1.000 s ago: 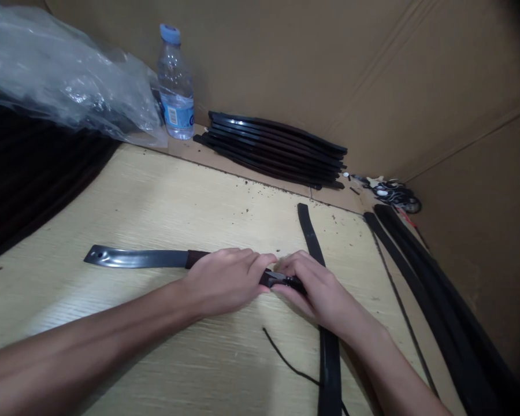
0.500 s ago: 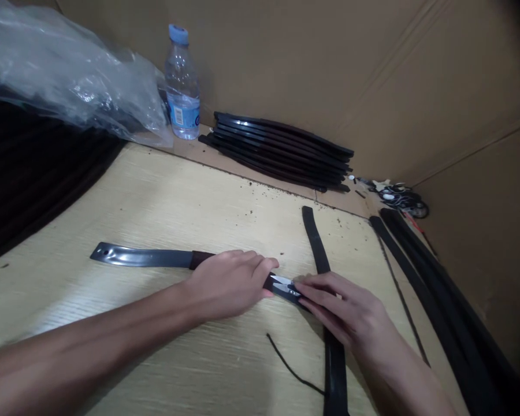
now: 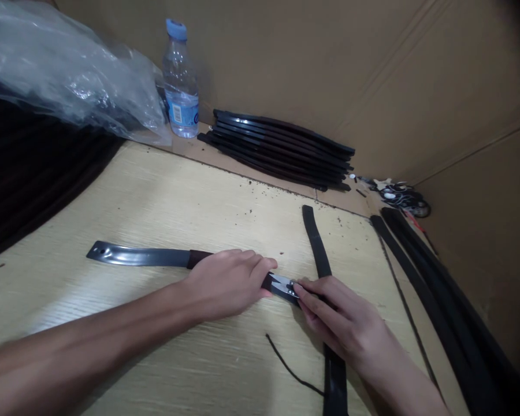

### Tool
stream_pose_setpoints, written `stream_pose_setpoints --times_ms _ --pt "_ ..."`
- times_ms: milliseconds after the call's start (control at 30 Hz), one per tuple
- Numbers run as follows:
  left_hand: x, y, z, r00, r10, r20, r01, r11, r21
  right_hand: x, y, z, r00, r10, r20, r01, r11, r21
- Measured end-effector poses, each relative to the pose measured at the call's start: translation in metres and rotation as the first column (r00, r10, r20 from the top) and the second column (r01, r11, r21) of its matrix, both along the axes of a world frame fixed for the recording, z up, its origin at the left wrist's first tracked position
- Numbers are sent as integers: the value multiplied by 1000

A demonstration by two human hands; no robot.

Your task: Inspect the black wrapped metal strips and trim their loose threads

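Note:
A curved dark metal strip with a hole near its left end lies across the wooden board. Part of it is wrapped in a dark brown sleeve. My left hand is closed over that wrapped middle and presses it down. In my right hand I hold small thread snips, pinched by the fingers. Their silver blades point left, resting at the strip beside my left thumb. Under my right hand a second black strip runs front to back. A thin black cord lies on the board near it.
At the back stand a water bottle and a stack of curved dark strips. A clear plastic bag covers dark material at left. Long black strips lie along the right edge. Cardboard walls enclose the back.
The snips' blades have come closer together as my right fingers squeezed, and their tips sit nearer the strip by my left thumb. My left hand stays nearly in place.

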State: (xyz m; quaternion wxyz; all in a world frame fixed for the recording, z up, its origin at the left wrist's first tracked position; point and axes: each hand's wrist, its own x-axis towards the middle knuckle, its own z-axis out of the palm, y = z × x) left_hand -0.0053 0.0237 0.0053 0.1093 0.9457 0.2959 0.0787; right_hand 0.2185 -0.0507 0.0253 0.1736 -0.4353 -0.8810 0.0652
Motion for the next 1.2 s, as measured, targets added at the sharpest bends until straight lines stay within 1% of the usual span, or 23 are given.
stream_pose_setpoints --times_ms 233,400,533,767,933,1100,1200 --pt "-1 1 0 1000 10 5 -10 1000 8 3 -1 -4 1000 26 -8 -27 997 -79" --pt "-1 1 0 1000 10 12 -10 1000 -4 6 3 -6 999 52 -6 -52 995 -88" --pt "-1 0 0 1000 -3 6 3 1000 -5 5 4 -3 1000 14 2 -14 996 -89" --pt "0 -1 2 1000 9 4 -9 1000 -16 3 -3 4 999 -43 6 44 994 -100" --pt "1 -1 2 1000 13 10 -13 1000 -8 2 -1 4 999 -34 -34 29 991 -131" --pt "0 -1 3 1000 6 -1 -6 1000 -9 9 0 2 998 -19 -59 11 990 -137" --pt "1 -1 2 1000 5 -4 -5 1000 -9 10 -1 3 997 -41 -61 29 982 -186"
